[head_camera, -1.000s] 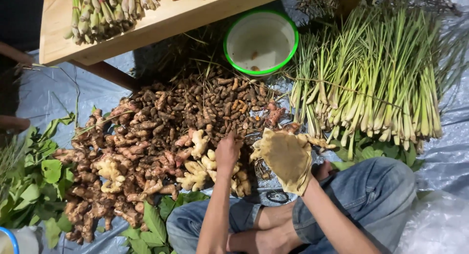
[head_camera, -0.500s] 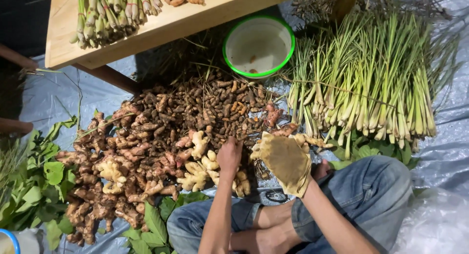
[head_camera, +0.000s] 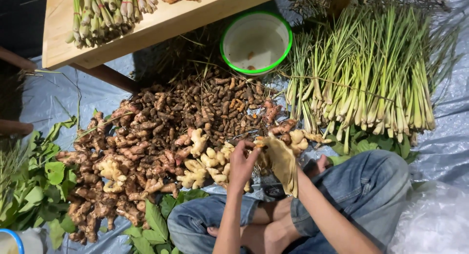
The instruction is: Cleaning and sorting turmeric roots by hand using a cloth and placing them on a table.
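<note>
Holding a flat, tan slab of ginger root (head_camera: 282,161) upright over the lap, I saw the right hand (head_camera: 293,178) largely hidden behind it, closed on its lower part as far as I could tell. The left hand (head_camera: 243,162) was curled narrow, fingertips pinching the slab's upper left edge. Just left of the hands lay pale ginger knobs (head_camera: 205,161), touching a big heap of brown rhizomes (head_camera: 146,156) on the grey tarp (head_camera: 63,97). Beyond the heap stood a white bowl with a green rim (head_camera: 256,41). Lemongrass stalks (head_camera: 371,83) spread to the right, green leaves (head_camera: 34,185) to the left, and a wooden table (head_camera: 161,24) above carried more stalks.
</note>
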